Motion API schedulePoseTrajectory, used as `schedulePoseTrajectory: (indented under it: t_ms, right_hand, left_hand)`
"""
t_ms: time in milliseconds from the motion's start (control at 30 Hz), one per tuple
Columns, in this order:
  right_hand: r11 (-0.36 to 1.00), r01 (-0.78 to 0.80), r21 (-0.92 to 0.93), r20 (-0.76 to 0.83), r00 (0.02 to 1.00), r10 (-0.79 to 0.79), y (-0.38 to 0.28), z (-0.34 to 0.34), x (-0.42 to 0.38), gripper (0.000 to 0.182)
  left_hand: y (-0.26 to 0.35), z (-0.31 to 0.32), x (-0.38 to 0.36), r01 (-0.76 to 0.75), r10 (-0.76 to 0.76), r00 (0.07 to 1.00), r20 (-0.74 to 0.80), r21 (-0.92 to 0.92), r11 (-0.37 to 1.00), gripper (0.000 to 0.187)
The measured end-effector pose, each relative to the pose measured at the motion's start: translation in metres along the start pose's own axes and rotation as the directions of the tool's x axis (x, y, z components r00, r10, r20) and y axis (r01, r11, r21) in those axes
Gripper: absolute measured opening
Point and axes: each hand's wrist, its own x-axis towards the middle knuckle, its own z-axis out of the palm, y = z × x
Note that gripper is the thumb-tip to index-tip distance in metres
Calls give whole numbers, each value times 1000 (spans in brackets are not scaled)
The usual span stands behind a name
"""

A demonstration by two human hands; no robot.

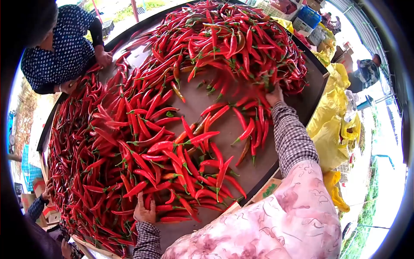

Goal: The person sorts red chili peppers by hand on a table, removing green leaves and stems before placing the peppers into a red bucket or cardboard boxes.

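Red chili peppers [172, 159] lie in a thick layer over a brown table [189, 116], with a taller heap at its far side. My left hand [145, 210] rests at the near edge of the peppers, fingers apart and touching them, holding none that I can see. On the right, my right hand [274, 96] is at the edge of the far heap; peppers there are blurred by motion, and its fingers are partly hidden among them. A few peppers have orange or dark patches.
Across the table at the upper left, a person in a dotted dark top [60, 47] has both hands at the peppers. Another person's hand [46, 191] shows at the left edge. Yellow sacks [332, 125] and a blue crate [308, 17] stand to the right.
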Motion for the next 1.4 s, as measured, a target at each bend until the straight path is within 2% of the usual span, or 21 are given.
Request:
schedulePoseTrajectory:
  t_ms: [33,100,133,167,200,233,267,367,467,600,700,833,900,933,1000,1033,1167,1233,1333,1367,1400]
  right_hand:
    - [968,-113,-224,-73,992,98,-90,-25,-60,96]
    - [936,162,-313,-94,975,-201,-56,13,-60,82]
    - [958,40,-284,181,983,12,-66,19,-70,74]
    - [986,-10,-164,174,984,39,-112,10,-107,69]
    - [970,167,-179,241,963,-122,-141,11,-135,71]
    - [976,210,-54,240,952,-191,-160,17,-159,73]
    - [923,340,-181,237,926,-295,-175,32,-183,71]
    - [850,526,-21,263,823,-503,-220,58,-226,58]
    - [769,599,224,39,783,-621,-242,82,-245,53]
    - [710,471,524,87,800,-594,-253,74,-254,53]
    - [418,303,856,-48,853,-520,-225,56,-238,63]
    - [783,491,381,145,805,-576,-174,-33,-201,56]
    - [923,223,313,174,942,-286,-121,-45,-171,55]
    - [809,42,587,108,986,-130,-96,-43,-155,51]
    - [919,96,383,-129,990,-50,-19,-32,-107,67]
    - [994,64,-88,-222,972,-82,-40,-47,-108,74]
    - [990,-66,-124,-144,988,47,-19,-16,-73,78]
    - [933,-46,357,61,998,26,-32,-4,-69,55]
    - [954,3,300,117,992,-40,-76,-17,-109,45]
    - [934,-102,342,191,981,37,-98,-25,-130,35]
    - [899,-59,435,287,955,-76,-93,-23,-141,33]
  left_hand:
    - [1,0,1,-2,2,1000,4,32,999,59]
    - [2,3,4,-21,21,1000,5,56,998,59]
    - [-2,5,2,-21,21,1000,-5,29,999,60]
    - [-3,6,2,-16,16,1000,-16,2,1000,60]
    - [-3,6,2,-15,15,1000,-16,1,1000,60]
    - [-3,5,1,-14,14,1000,-4,21,1000,60]
    - [-4,4,1,-14,14,1000,6,41,999,61]
    - [-9,9,1,-25,26,1000,-17,11,1000,61]
    - [-8,8,0,-3,3,1000,-2,20,1000,60]
    - [-6,8,0,-5,6,1000,-11,32,999,60]
    - [-5,9,0,-12,13,999,-32,24,1000,59]
    - [-6,10,0,-11,11,999,-51,11,1000,58]
    - [-4,7,0,13,-13,999,-29,10,1000,57]
    - [-2,7,0,26,-26,999,-29,13,1000,57]
    - [1,5,1,-20,17,999,-49,-53,998,57]
    - [-1,4,2,1,-1,1000,-3,-23,1000,57]
    - [1,3,3,7,-7,1000,-5,-24,1000,58]
    - [1,3,3,22,-22,1000,12,-21,1000,59]
    - [5,-1,3,31,-30,999,17,-32,999,58]
    - [6,-2,4,41,-40,999,13,-31,999,58]
    - [7,-3,4,42,-41,999,14,-46,998,58]
